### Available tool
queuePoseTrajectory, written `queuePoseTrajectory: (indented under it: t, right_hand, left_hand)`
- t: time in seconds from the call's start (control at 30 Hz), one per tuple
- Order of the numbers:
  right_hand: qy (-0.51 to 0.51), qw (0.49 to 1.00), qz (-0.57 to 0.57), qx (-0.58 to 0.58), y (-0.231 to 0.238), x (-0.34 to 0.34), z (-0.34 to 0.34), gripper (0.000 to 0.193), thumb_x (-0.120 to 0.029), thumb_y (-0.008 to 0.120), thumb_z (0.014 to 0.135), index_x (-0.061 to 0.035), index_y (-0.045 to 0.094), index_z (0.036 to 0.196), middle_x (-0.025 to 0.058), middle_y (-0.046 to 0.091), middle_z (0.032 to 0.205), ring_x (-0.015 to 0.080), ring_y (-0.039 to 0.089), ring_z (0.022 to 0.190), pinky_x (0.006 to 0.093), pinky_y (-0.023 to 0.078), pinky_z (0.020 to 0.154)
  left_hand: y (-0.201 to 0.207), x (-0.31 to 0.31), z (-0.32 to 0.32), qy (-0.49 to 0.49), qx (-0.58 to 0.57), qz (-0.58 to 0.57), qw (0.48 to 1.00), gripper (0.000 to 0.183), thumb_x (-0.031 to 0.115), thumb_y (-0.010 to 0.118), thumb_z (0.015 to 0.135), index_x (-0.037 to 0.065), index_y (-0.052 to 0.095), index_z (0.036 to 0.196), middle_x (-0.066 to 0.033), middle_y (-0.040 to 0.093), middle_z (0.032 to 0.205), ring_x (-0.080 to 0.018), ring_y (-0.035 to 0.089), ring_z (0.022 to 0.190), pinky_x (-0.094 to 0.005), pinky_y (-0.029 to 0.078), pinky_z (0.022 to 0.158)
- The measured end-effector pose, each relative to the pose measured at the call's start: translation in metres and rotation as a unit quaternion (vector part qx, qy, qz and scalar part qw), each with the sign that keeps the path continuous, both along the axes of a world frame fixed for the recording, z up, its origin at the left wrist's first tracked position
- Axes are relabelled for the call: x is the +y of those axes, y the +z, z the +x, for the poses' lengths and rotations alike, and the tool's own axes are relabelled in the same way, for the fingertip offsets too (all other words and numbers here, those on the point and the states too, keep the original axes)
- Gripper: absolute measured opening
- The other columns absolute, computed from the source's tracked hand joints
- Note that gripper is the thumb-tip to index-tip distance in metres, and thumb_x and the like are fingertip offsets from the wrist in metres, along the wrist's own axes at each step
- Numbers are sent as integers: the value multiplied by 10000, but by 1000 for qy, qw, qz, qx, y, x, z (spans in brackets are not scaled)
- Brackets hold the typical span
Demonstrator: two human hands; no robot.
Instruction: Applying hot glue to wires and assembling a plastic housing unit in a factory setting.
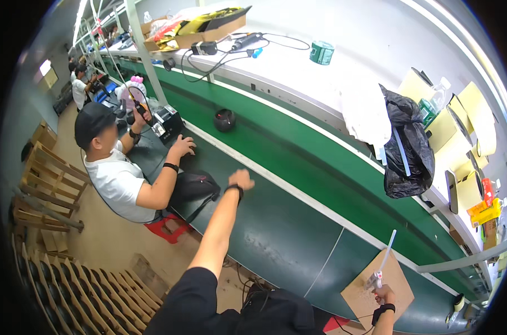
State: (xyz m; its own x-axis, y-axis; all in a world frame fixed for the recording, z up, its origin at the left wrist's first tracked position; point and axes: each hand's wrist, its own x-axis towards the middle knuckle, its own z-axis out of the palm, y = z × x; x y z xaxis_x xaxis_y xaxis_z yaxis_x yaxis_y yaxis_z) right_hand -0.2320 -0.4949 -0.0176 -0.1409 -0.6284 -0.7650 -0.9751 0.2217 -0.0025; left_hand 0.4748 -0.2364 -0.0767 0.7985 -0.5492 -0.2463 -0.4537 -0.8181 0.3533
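Observation:
My left arm reaches forward over the dark green bench top, and my left hand (pixel 241 178) hovers above it, between the seated co-worker and the green belt. Its fingers look bent, but they are too blurred to tell whether they are closed or hold anything. At the lower right, my right hand (pixel 383 294) is closed around a white glue gun (pixel 374 278) with a red spot. A long whitish glue stick (pixel 389 248) sticks up from it. Beneath them a brown cardboard sheet (pixel 356 293) lies at an angle on the bench (pixel 287 234).
A co-worker (pixel 116 178) sits at my left, handling a tool beside a black box-shaped device (pixel 167 124). A round black object (pixel 224 120) lies on the green belt (pixel 275 148). The white shelf (pixel 287 64) holds cables, a green tin (pixel 321 52) and a black plastic bag (pixel 407 145).

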Motion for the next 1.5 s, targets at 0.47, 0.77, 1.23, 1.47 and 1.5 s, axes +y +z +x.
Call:
queuePoseTrajectory:
  t: [0.47, 0.77, 1.23, 1.47, 1.5]
  right_hand:
    - [-234, 968, 11, -94, -4, 9, -27, 196, -153, 693, 856, -55, 577, 980, 103, 515, 620, 174, 469, 423, 341, 392, 384]
    - [-261, 960, -26, -100, -19, 0, -27, 198, -189, 710, 837, -65, 597, 941, 124, 570, 654, 206, 512, 441, 370, 425, 408]
    - [-190, 974, -63, -101, -20, 30, -48, 221, -249, 683, 846, -92, 696, 1001, 50, 647, 731, 185, 627, 607, 358, 500, 525]
    - [-222, 962, -89, -133, -44, 51, -52, 173, -273, 679, 896, -125, 631, 972, 78, 549, 549, 177, 516, 393, 342, 408, 368]
    - [-222, 959, -97, -149, -45, 53, -52, 180, -278, 680, 897, -128, 624, 979, 73, 544, 548, 173, 514, 393, 336, 405, 368]
  left_hand:
    - [-10, -76, 235, 100, -66, -7, 993, 501, 301, 733, 767, 74, 688, 1211, -175, 489, 1486, -352, 604, 1230, -461, 514, 1014]
    - [-87, -57, 291, 24, -129, -59, 990, 483, 155, 739, 692, 180, 723, 1173, -227, 467, 1436, -408, 607, 1165, -461, 510, 1016]
    - [-44, -23, 37, -284, -96, -145, 943, 182, 143, 759, 690, 95, 616, 792, -94, 538, 987, -319, 595, 925, -450, 526, 761]
    - [-24, 56, -150, -528, 20, -204, 824, 119, 88, 709, 739, 73, 633, 830, -78, 558, 1114, -289, 562, 1044, -413, 537, 804]
    - [-26, 62, -170, -532, 28, -231, 814, 107, 69, 704, 757, 64, 632, 835, -72, 573, 1161, -294, 564, 1086, -408, 539, 825]
